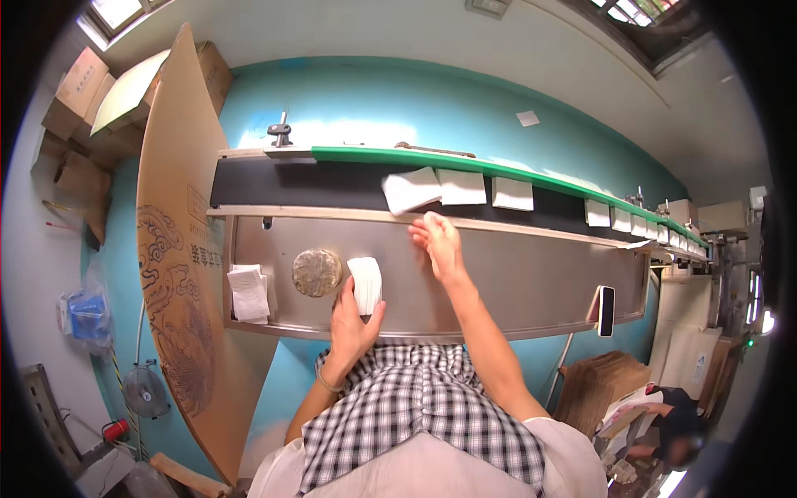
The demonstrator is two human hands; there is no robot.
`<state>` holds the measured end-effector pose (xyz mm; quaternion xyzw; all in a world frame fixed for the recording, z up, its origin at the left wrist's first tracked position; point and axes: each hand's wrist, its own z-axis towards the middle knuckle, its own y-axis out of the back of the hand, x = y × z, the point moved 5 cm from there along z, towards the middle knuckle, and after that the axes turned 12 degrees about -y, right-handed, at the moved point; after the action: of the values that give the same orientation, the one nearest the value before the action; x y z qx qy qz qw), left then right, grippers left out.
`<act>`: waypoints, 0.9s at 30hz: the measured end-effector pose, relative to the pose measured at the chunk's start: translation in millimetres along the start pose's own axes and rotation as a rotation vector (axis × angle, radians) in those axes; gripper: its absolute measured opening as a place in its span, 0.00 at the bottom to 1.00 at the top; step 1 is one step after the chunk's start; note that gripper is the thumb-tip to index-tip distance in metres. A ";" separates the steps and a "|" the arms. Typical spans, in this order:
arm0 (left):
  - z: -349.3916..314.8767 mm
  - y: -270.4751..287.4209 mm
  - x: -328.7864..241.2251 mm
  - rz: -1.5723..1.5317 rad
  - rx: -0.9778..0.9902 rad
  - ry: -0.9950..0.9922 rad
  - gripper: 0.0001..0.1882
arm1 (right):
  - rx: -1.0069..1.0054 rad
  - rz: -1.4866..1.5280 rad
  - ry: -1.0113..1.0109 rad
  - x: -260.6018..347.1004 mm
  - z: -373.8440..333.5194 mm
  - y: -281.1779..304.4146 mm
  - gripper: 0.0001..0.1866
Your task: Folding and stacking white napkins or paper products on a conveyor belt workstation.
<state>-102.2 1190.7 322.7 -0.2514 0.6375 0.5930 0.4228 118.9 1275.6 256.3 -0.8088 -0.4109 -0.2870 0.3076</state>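
Note:
My left hand [353,326] is closed around a stack of folded white paper sheets [365,285], held upright over the steel worktable [515,286]. Beside it lies a round, mottled grey-brown disc [316,273]. My right hand [440,246] is empty, its fingers partly stretched out at the wooden edge of a black conveyor belt [282,184]. Just beyond those fingertips a white paper bundle [411,191] sits tilted on the belt, slightly blurred. It touches a second white bundle [461,187], and several more run in a row to the right.
A green guide rail [390,156] runs along the belt's far side. More folded white paper [247,295] lies at the table's left end. A large cardboard sheet [183,249] stands at the left. A phone [607,311] is at the right edge; a person [664,423] is at lower right.

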 end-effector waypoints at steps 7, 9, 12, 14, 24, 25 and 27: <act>18.5 -0.1 -1.7 -0.209 0.111 0.081 0.36 | 0.110 -0.530 0.116 -51.1 -77.6 -34.9 0.23; 19.6 -1.2 -3.1 -0.405 0.138 0.236 0.33 | 0.115 -0.460 0.146 -47.1 -80.6 -47.4 0.21; 23.1 -11.2 15.2 -0.468 0.067 0.142 0.32 | 0.169 -0.220 -0.085 -52.8 -70.3 -38.3 0.19; 31.5 -14.1 5.9 -0.467 0.052 0.116 0.31 | 0.182 -0.101 -0.163 -62.4 -68.3 -28.9 0.19; 109.1 -19.0 -28.3 0.180 -0.228 -0.398 0.27 | -0.360 0.021 0.201 21.4 -36.8 168.4 0.13; 125.3 -13.8 -33.8 0.282 -0.315 -0.442 0.28 | -0.355 0.215 0.316 59.2 -42.2 178.7 0.12; 154.3 -21.6 -24.6 0.426 -0.415 -0.532 0.29 | -0.404 0.436 0.402 109.2 -26.2 246.6 0.07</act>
<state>-34.6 1332.0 340.9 -0.0312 0.4104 0.8279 0.3810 375.1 1193.1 287.0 -0.8493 -0.0951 -0.4435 0.2699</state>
